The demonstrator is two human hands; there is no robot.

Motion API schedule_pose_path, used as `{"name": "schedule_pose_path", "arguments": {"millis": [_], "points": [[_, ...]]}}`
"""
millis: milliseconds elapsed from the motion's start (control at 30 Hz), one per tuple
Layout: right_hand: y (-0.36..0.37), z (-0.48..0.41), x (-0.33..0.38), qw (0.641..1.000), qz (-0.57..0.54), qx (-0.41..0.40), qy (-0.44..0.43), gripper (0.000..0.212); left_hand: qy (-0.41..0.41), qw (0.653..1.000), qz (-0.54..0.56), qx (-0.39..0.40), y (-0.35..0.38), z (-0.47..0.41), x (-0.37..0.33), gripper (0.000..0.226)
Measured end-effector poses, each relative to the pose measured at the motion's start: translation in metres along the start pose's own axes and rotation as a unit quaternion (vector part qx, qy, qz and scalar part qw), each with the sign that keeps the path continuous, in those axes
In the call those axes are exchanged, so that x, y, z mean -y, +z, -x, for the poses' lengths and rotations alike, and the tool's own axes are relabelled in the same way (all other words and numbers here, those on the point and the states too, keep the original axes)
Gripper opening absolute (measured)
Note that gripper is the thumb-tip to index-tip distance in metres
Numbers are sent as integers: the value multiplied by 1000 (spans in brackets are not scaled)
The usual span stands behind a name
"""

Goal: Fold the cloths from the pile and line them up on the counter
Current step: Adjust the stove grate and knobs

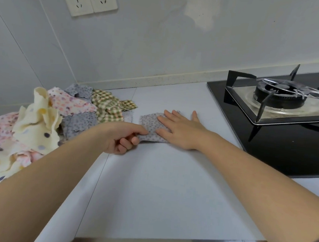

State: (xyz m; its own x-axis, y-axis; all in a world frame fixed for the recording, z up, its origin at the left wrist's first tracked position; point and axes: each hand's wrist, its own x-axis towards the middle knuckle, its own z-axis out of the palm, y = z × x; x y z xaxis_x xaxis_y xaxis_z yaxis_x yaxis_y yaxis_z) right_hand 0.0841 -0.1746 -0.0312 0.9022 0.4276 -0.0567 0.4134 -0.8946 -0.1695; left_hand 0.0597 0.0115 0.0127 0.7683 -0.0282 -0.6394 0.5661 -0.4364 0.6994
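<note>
Pressing a grey dotted cloth (151, 127) flat on the table (158, 188), a person works on one piece from the pile (38, 125). The right hand (181, 131) lies open on the cloth, fingers straight and pointing left, apparently to pin the fold so it cannot spring back. The left hand (123, 140) pinches the cloth's near left corner between thumb and forefinger, the other fingers curled, likely to tug that edge square. The cloth sits just beside the pile, on its right, and left of the stove (281, 104). Its long axis seems to run left to right, along the wall; its right end is hidden under the palm.
</note>
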Motion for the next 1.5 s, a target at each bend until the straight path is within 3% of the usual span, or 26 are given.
{"name": "schedule_pose_path", "arguments": {"millis": [100,167,200,300,333,400,500,600,700,800,867,1000,1100,1200,1267,1333,1433,1500], "points": [[-1,1,-1,1000,5,1,-4,70,52,990,-106,-83,0,7,6,20],[-3,2,-1,1000,3,10,-7,76,126,955,-217,-157,2,10,13,18],[-4,2,-1,1000,1,17,-9,78,175,919,-285,-209,5,12,18,15],[-7,7,-3,1000,-21,17,-14,74,361,751,-413,-366,13,14,30,13],[-9,10,-6,999,-30,8,-16,66,428,713,-413,-372,14,12,33,12],[-11,13,-11,999,-41,-2,-17,55,508,674,-433,-315,14,4,37,19],[-13,17,-14,998,-60,25,-15,54,521,620,-534,-242,12,-5,42,41],[-11,18,-13,997,-54,44,-17,55,548,578,-547,-257,9,1,42,42],[-11,18,-15,997,-50,49,-16,55,571,579,-537,-225,16,12,44,36],[-13,19,-16,997,-61,50,-24,55,541,653,-486,-211,22,17,41,39],[-14,22,-19,995,-88,32,-33,54,523,681,-450,-247,20,13,34,25],[-17,24,-21,986,-153,-17,-60,59,508,648,-507,-255,23,0,28,19],[-21,26,-21,986,-148,13,-79,71,513,606,-531,-295,31,-8,27,13],[-20,27,-21,986,-141,13,-85,82,481,669,-459,-332,33,-7,21,11],[-17,24,-22,982,-156,-49,-91,69,447,726,-394,-342,30,-7,17,14],[-15,20,-24,967,-192,-139,-93,42,438,751,-367,-330,29,-5,17,17],[-14,19,-25,945,-244,-198,-89,18,464,709,-406,-341,30,-3,22,29],[-15,18,-20,931,-274,-222,-90,9,479,694,-390,-370,30,-2,21,21]]}}
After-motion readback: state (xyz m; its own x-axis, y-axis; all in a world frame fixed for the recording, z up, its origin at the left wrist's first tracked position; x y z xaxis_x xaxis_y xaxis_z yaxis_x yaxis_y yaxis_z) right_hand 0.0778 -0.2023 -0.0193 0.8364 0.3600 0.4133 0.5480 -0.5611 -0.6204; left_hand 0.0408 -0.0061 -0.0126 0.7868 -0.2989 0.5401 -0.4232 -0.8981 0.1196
